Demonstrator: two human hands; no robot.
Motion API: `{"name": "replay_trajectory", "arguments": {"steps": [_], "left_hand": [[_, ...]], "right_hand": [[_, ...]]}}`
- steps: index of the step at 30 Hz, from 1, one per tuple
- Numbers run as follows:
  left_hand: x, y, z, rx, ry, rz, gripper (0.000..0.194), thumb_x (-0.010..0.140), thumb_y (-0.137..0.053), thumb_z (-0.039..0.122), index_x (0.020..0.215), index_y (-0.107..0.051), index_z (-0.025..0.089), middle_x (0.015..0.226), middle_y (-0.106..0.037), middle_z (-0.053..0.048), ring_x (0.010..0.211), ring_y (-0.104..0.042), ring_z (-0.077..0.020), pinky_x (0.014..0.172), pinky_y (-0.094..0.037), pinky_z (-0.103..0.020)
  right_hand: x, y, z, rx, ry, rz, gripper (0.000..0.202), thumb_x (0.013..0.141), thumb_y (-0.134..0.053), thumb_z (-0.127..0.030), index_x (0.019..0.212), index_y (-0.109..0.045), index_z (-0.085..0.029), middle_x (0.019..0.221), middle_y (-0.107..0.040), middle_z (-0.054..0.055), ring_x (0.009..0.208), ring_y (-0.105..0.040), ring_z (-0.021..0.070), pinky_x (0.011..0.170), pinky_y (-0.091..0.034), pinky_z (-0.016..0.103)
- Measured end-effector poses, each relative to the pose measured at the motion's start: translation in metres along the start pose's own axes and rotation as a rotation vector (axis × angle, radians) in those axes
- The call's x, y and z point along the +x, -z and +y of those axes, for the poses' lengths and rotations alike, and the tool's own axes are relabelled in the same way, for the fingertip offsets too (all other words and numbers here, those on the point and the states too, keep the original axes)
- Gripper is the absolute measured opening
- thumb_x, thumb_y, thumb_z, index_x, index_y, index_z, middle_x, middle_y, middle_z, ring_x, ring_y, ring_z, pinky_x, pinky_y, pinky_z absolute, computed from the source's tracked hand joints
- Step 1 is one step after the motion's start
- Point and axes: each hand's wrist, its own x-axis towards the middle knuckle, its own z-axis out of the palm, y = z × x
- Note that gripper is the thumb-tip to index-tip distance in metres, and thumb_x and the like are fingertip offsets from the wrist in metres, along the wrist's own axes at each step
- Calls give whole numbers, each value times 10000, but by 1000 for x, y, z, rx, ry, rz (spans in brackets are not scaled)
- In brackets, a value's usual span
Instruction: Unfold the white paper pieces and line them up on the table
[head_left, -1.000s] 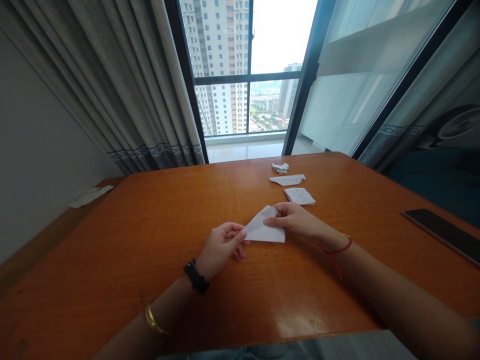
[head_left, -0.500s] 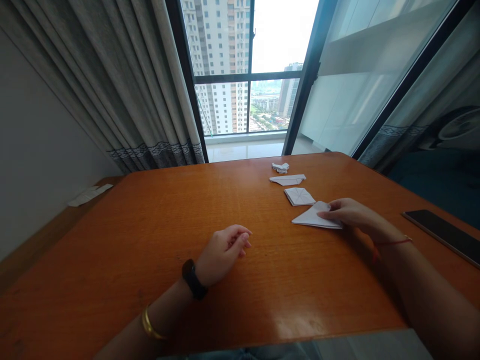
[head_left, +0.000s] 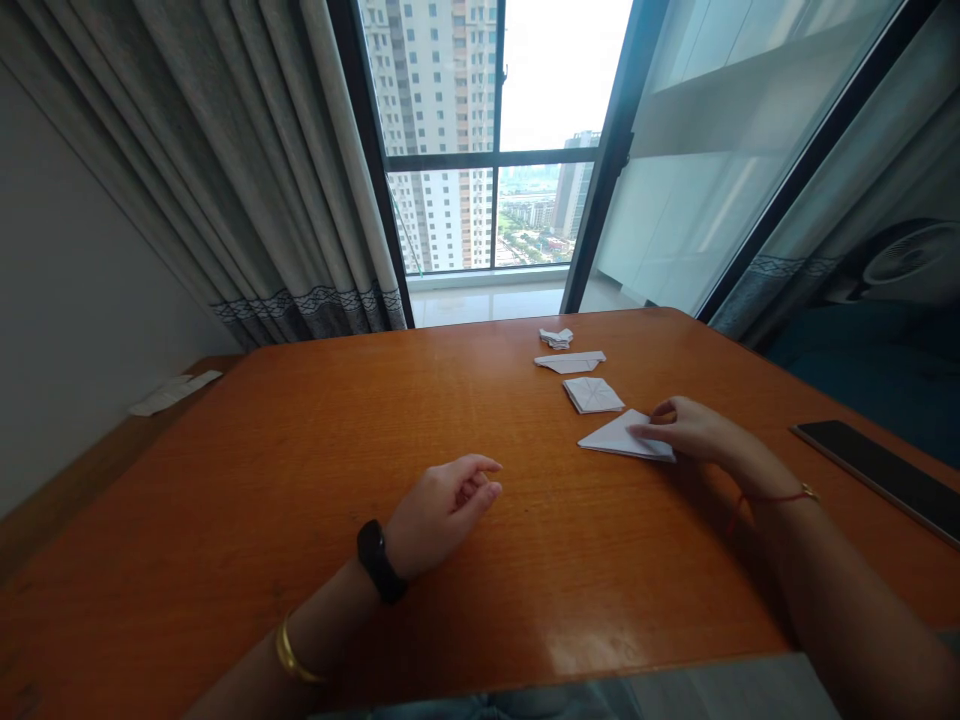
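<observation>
Folded white triangle [head_left: 609, 438] lay flat or nearly so on the right part of the tabletop [head_left: 337, 450], point to the left, just nearer than the folded square [head_left: 592, 396]; couldn't tell if their corners touched.

Right grip [head_left: 694, 428]: thumb on the triangle's upper face toward its right end, fingers by the far edge. Underside hidden, so couldn't tell whether it was pinched or just touched. Left grip [head_left: 439, 505]: holding nothing, fingers loosely curled, thumb and index apart, well clear of the paper.

Handling, my read: looked like paper, so very light, thin, stiffer along the layered folds, easy to crease or slide. Best hold seemed a soft thumb-and-finger pinch across the layers at the wide right end; the narrow point looked easiest to bend.

Counts: four white folded pieces in a rough row: one triangle, one square, one long flat fold [head_left: 570, 363], one small bunched fold [head_left: 556, 339]. One dark slab [head_left: 877, 470] at far right. On the arms: one black wristband [head_left: 380, 562], one gold bangle [head_left: 291, 652], one red cord [head_left: 776, 497]. Loose papers [head_left: 175, 393] at far left: number unclear.
</observation>
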Motion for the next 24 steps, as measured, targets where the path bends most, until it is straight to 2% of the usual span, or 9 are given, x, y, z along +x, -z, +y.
{"name": "replay_trajectory", "arguments": {"steps": [3,5,6,9,11,13,15,19,24], "left_hand": [[-4,16,8,81,-38,27,275,921,-482,348,1120,-594,195,895,-665,-21,804,-611,-141,736,-464,-238],[-5,28,11,168,-43,31,256,930,-465,356,1073,-608,199,866,-660,-13,767,-598,-136,700,-444,-233],[-5,32,11,228,-42,24,249,934,-453,362,1019,-620,198,828,-652,-8,727,-585,-134,666,-428,-233],[-4,38,2,440,-59,-1,287,945,-419,363,831,-614,188,720,-614,-4,644,-543,-135,602,-372,-244],[-4,36,-7,562,-89,-26,312,947,-411,357,756,-584,182,692,-599,-9,635,-537,-140,595,-350,-249],[-5,31,-17,648,-129,-73,319,947,-418,356,720,-559,181,663,-590,-9,610,-530,-141,579,-328,-252],[-8,27,-23,695,-171,-124,318,943,-434,359,701,-543,184,637,-583,-4,583,-520,-139,561,-305,-255],[-13,23,-25,717,-212,-135,315,939,-451,358,685,-522,187,625,-581,1,563,-511,-137,544,-273,-261],[-15,21,-24,728,-246,-112,327,934,-465,358,655,-489,187,607,-576,2,543,-503,-135,529,-243,-271]], "right_hand": [[-15,6,-26,60,45,63,639,708,-644,-601,1105,-557,-107,742,-668,105,632,-609,230,549,-418,315],[-34,0,-53,59,208,156,510,754,-603,-589,1026,-586,-157,752,-649,84,644,-586,216,564,-405,311],[-46,-7,-67,63,305,146,429,788,-571,-573,962,-598,-183,738,-640,67,635,-570,203,561,-388,305],[-84,-42,-105,5,600,-63,266,860,-528,-453,767,-574,-208,694,-619,37,604,-526,165,554,-342,286],[-105,-66,-119,-75,765,-137,245,865,-542,-395,715,-556,-201,684,-609,29,602,-508,155,558,-309,287],[-116,-85,-121,-124,905,-170,232,880,-535,-350,709,-560,-195,696,-606,28,620,-504,151,585,-304,292],[-118,-95,-116,-127,978,-169,236,892,-526,-328,703,-558,-190,709,-598,33,646,-501,153,615,-315,292],[-110,-97,-106,-45,969,-165,258,908,-514,-336,702,-542,-183,728,-591,41,686,-504,159,647,-342,284],[-111,-96,-122,-73,977,-258,179,891,-542,-307,760,-567,-188,758,-613,35,707,-531,165,663,-360,285]]}}
